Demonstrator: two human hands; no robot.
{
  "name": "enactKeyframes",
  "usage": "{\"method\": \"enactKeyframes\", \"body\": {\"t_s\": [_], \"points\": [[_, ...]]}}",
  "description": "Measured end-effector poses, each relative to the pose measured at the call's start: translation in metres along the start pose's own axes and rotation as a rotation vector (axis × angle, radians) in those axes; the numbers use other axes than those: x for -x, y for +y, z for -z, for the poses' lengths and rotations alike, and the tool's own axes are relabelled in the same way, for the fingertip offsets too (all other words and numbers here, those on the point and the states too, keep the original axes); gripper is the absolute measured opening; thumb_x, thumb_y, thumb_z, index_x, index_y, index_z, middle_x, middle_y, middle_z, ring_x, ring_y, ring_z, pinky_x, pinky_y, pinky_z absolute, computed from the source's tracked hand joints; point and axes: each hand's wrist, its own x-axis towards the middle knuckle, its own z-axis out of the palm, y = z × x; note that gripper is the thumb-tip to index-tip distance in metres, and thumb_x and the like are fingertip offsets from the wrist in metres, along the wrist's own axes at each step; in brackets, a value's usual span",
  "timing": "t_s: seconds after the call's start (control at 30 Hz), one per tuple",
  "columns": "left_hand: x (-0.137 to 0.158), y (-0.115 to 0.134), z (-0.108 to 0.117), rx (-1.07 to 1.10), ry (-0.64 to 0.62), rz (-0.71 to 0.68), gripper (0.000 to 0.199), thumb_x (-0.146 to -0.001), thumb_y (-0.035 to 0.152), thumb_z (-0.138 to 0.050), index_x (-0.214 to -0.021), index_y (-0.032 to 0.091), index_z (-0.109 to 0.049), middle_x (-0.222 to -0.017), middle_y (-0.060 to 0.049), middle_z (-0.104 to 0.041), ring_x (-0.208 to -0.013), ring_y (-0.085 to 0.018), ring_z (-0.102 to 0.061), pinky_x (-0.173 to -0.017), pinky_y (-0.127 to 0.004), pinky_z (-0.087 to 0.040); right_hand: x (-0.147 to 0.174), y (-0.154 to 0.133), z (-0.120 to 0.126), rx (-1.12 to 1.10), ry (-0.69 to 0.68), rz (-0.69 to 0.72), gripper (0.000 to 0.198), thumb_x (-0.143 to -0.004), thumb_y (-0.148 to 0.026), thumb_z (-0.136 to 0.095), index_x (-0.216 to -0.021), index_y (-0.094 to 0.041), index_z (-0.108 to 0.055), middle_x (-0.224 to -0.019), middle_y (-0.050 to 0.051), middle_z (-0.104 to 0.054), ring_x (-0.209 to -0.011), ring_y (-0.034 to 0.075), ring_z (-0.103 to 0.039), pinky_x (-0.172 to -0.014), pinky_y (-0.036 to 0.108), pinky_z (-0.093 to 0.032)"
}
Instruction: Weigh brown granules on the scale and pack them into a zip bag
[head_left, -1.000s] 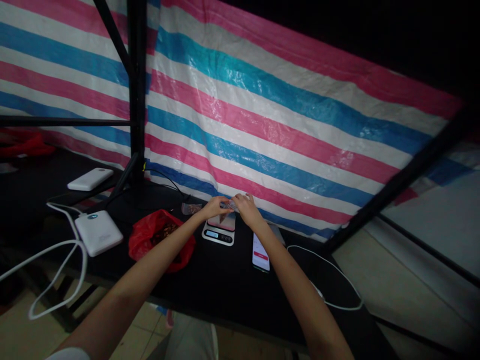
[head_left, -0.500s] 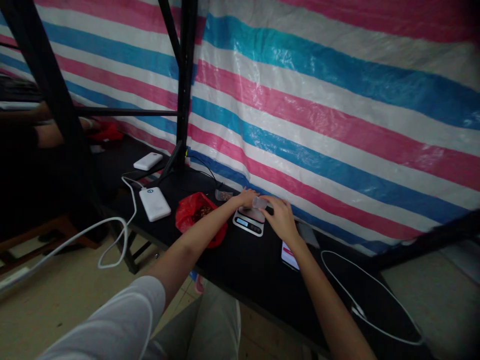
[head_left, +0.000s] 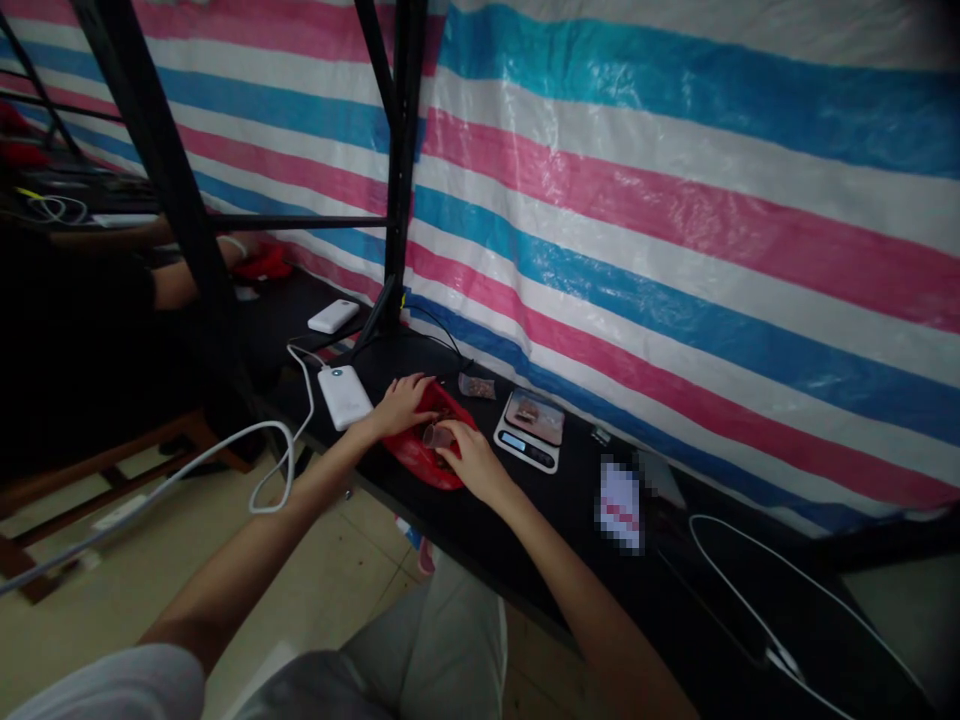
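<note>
A red plastic bag (head_left: 420, 460) lies open on the black table with small brown pieces inside. At its left rim, my left hand (head_left: 403, 405) grips the plastic, thumb toward the opening. Held in the fingers of my right hand (head_left: 472, 460) is a small clear plastic cup (head_left: 436, 437), tilted over the bag's mouth. Right of the bag sits a white digital scale (head_left: 517, 450) with a lit display. A small heap or packet of something brown (head_left: 528, 411) rests on its pan. Behind them lies a small clear bag of brown pieces (head_left: 477, 386).
A white power bank (head_left: 345, 397) with a white cable (head_left: 289, 440) lies left of the bag, another power bank (head_left: 332, 317) behind it. A phone (head_left: 621, 505) and a looped cable (head_left: 780, 655) lie to the right. Black frame posts (head_left: 397, 170) rise behind; a co-worker's arm (head_left: 184, 283) is at left.
Both hands have moved left from the scale to the red bag. The small cup has moved with my right hand, and my left hand now grips the bag's rim. The view has shifted.
</note>
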Motion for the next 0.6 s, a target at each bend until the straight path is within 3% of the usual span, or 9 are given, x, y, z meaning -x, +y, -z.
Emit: {"method": "enactKeyframes", "body": {"t_s": [0.13,0.27,0.37,0.47,0.6], "points": [[0.028,-0.026,-0.026,0.201,0.044,0.014,0.078,-0.072,0.042,-0.057,-0.136,0.016,-0.019,-0.135,-0.016,-0.031,-0.125,-0.027,-0.03,-0.102,-0.043,-0.026,-0.002,0.011,-0.001,0.194,-0.015,-0.08,0.034,-0.079,-0.016,-0.051,-0.112,-0.02,-0.048,-0.108,0.007,-0.054,-0.096,0.018,-0.055,-0.085,0.032,-0.042],[0.032,-0.032,-0.039,0.305,0.096,0.137,0.083,-0.071,0.037,-0.059,-0.137,0.013,-0.015,-0.135,-0.016,-0.032,-0.126,-0.027,-0.03,-0.103,-0.041,-0.025,0.007,0.014,0.013,0.387,-0.068,-0.146,0.033,-0.08,-0.021,-0.052,-0.112,-0.021,-0.047,-0.105,0.007,-0.054,-0.091,0.019,-0.057,-0.078,0.03,-0.044],[0.031,-0.03,-0.04,0.303,0.056,0.198,0.066,-0.072,0.037,-0.057,-0.13,0.011,-0.036,-0.121,-0.014,-0.048,-0.113,-0.027,-0.044,-0.098,-0.039,-0.033,0.011,0.012,0.023,0.543,-0.119,-0.171,0.031,-0.08,-0.02,-0.053,-0.11,-0.02,-0.048,-0.102,0.008,-0.056,-0.088,0.02,-0.058,-0.075,0.03,-0.043],[0.034,-0.023,-0.039,0.271,0.039,0.194,0.039,-0.077,0.035,-0.051,-0.109,0.014,-0.059,-0.099,-0.011,-0.059,-0.093,-0.024,-0.054,-0.089,-0.037,-0.04,0.012,0.008,0.028,0.709,-0.194,-0.203,0.025,-0.078,-0.017,-0.054,-0.103,-0.017,-0.051,-0.094,0.01,-0.059,-0.082,0.022,-0.059,-0.072,0.032,-0.042],[0.039,-0.012,-0.036,0.311,0.088,0.213,0.029,-0.08,0.027,-0.045,-0.101,0.019,-0.064,-0.096,-0.006,-0.063,-0.093,-0.021,-0.054,-0.09,-0.034,-0.039,0.01,0.007,0.023,0.826,-0.222,-0.199,0.02,-0.079,-0.01,-0.05,-0.098,-0.014,-0.052,-0.086,0.012,-0.062,-0.081,0.025,-0.059,-0.073,0.037,-0.039]]}}
